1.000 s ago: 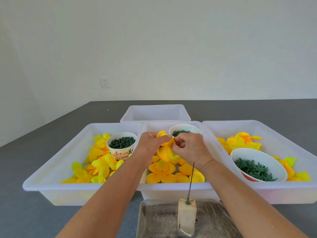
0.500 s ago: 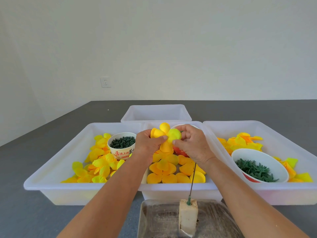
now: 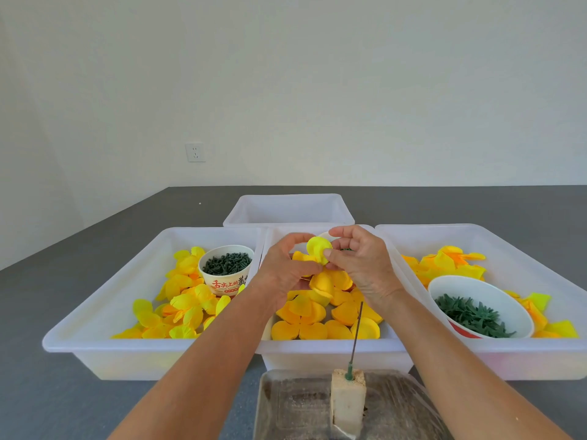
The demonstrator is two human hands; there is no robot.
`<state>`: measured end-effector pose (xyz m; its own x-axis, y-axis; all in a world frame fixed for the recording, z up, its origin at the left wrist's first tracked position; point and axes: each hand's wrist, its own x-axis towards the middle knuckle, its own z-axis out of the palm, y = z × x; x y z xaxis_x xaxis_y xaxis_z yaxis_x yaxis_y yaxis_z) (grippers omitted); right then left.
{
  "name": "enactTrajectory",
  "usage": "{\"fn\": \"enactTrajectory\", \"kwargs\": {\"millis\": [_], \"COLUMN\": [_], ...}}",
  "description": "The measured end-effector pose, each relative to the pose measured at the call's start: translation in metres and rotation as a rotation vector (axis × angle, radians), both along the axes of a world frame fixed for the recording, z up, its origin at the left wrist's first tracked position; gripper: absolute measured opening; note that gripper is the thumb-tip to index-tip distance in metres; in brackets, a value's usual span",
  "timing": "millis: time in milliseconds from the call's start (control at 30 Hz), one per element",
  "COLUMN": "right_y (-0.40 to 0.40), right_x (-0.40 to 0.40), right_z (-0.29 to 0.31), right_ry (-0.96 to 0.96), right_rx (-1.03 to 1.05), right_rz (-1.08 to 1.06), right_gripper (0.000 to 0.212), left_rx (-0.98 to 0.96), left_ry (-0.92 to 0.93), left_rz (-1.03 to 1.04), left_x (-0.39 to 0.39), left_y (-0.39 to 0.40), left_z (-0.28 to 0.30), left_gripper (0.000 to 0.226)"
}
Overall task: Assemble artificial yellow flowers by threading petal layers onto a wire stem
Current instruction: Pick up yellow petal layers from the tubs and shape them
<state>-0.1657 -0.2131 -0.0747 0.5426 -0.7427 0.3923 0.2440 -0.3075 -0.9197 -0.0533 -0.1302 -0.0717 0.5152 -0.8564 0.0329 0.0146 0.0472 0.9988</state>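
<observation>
With both the left hand (image 3: 287,268) and right hand (image 3: 360,265) pinching one floppy petal layer (image 3: 318,249) above the middle tray (image 3: 330,349), it could crumple or miss the thin wire (image 3: 356,331).

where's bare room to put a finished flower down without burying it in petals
The far bin behind the three front bins shows only bare floor. The left bin has bare floor along its left side, beside the petals. The right bin's far end is bare behind its petals. The middle bin is crowded with petal layers under both hands.
</observation>
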Motion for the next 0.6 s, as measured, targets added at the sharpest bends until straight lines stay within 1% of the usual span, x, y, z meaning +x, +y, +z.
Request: {"fn": "enactTrajectory", "kwargs": {"millis": [67, 100, 167, 200, 233, 300, 333, 367, 433, 467, 533, 567, 600], "right_y": [0.0, -0.002, -0.007, -0.009, -0.01, -0.013, -0.013, -0.011, -0.01, -0.009, -0.009, -0.008, -0.008], "right_x": [0.0, -0.001, -0.001, -0.002, -0.002, -0.003, -0.004, -0.005, -0.006, -0.006, -0.005, -0.004, -0.004], "right_z": [0.001, 0.001, 0.0, 0.0, 0.001, 0.001, 0.002, 0.003, 0.004, 0.003, 0.001, 0.001, 0.0], "right_ry": [-0.029, -0.046, -0.043, -0.006, 0.047, 0.115, 0.106, 0.078, 0.028, 0.026, 0.065, 0.088, 0.11], "right_rx": [0.002, 0.008, 0.065, 0.131, 0.227, 0.44, 0.493, 0.509, 0.465, 0.415, 0.316, 0.282, 0.253], "right_rz": [-0.011, -0.046, -0.181, -0.238, -0.249, -0.119, -0.023, 0.062, 0.169, 0.184, 0.143, 0.101, 0.058], "right_gripper": [0.028, 0.024, 0.011, 0.003, 0.007, 0.023, 0.024, 0.021, 0.013, 0.013, 0.012, 0.01, 0.008], "left_rx": [-0.026, -0.043, -0.087, -0.11, -0.128, -0.148, -0.152, -0.153, -0.151, -0.148, -0.129, -0.111, -0.095], "left_ry": [0.05, 0.082, 0.141, 0.153, 0.153, 0.137, 0.131, 0.13, 0.151, 0.173, 0.229, 0.251, 0.266], "left_rz": [-0.002, 0.009, 0.024, 0.018, 0.005, 0.003, 0.015, 0.028, 0.047, 0.052, 0.064, 0.07, 0.074], "left_x": [0.001, 0.003, 0.007, 0.008, 0.009, 0.008, 0.007, 0.007, 0.007, 0.007, 0.006, 0.005, 0.005], "left_y": [0.001, 0.001, 0.001, 0.001, 0.001, 0.001, 0.001, 0.001, 0.001, 0.0, 0.0, 0.0, 0.0], "left_z": [0.001, 0.002, 0.002, 0.002, 0.002, 0.002, 0.002, 0.002, 0.003, 0.004, 0.005, 0.006, 0.007], "left_gripper": [0.026, 0.022, 0.022, 0.024, 0.026, 0.028, 0.028, 0.028, 0.026, 0.024, 0.015, 0.013, 0.015]}}
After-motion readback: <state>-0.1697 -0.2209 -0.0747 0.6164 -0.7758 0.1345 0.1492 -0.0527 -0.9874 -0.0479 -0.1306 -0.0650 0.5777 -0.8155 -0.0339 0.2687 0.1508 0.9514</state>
